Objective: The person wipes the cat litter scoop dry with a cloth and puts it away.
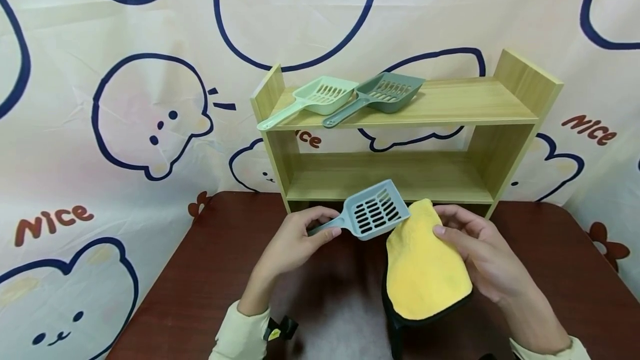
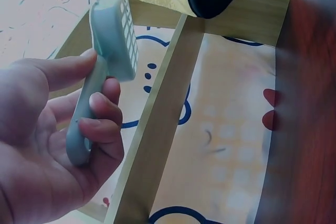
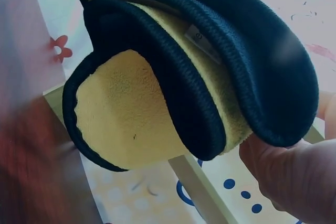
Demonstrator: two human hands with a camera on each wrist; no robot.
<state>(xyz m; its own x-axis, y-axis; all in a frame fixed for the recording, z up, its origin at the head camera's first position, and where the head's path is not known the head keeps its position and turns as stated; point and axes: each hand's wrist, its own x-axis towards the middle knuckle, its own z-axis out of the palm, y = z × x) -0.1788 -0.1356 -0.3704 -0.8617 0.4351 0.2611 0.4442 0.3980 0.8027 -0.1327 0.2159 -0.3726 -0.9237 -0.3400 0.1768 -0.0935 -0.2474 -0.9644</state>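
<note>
A light blue slotted litter scoop (image 1: 377, 210) is held by its handle in my left hand (image 1: 290, 240). In the left wrist view the thumb and fingers wrap the handle of this scoop (image 2: 113, 38). My right hand (image 1: 492, 260) holds a cloth (image 1: 425, 276), yellow on one side and dark with dark edging on the other, pinched near its upper right edge in the head view. The scoop's far corner meets or overlaps the cloth's upper left edge; contact is unclear. In the right wrist view the cloth (image 3: 126, 108) hangs in folds, hiding part of the fingers.
Behind the hands stands a two-tier wooden shelf (image 1: 465, 99). A mint green litter scoop (image 1: 312, 105) and a darker green one (image 1: 380, 105) lie side by side on its upper board, handles forward. The dark red-brown table (image 1: 200, 293) lies below; a patterned backdrop hangs behind.
</note>
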